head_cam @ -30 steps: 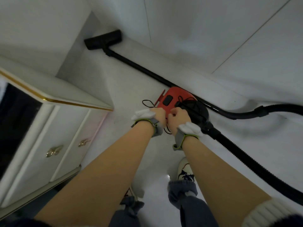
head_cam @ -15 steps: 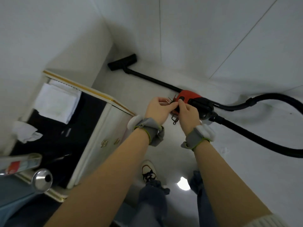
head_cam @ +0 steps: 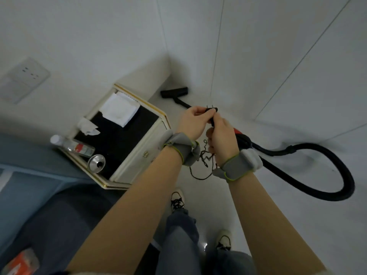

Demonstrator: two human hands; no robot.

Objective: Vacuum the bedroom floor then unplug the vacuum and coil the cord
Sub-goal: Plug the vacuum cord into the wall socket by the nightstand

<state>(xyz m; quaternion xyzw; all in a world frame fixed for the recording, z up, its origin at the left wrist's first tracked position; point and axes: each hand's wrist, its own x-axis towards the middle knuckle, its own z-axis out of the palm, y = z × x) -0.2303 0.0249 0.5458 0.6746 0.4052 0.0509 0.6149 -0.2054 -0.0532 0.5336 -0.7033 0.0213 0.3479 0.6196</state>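
A pale floor and white wall panels are seen from above, with a blue bed filling the lower left. A cream nightstand with gold trim and a black top is set in the corner beside the bed. On it are laid a folded white towel, a crumpled tissue, a clear bottle on its side and a metal flask. A wall socket is mounted above it, well apart from the hands.

A black hose is looped across the floor at right and joined to the red vacuum, which is largely hidden behind the right wrist. The floor nozzle is parked near the wall corner.

Both hands are raised in front of the person, over the floor between nightstand and vacuum. The plug, free of the socket with its prongs pointing up, is pinched by the left hand. The fingers of the right hand are curled round the cord just below the plug. Loose turns of cord are hung between the wrists, though how many cannot be counted in the blur.
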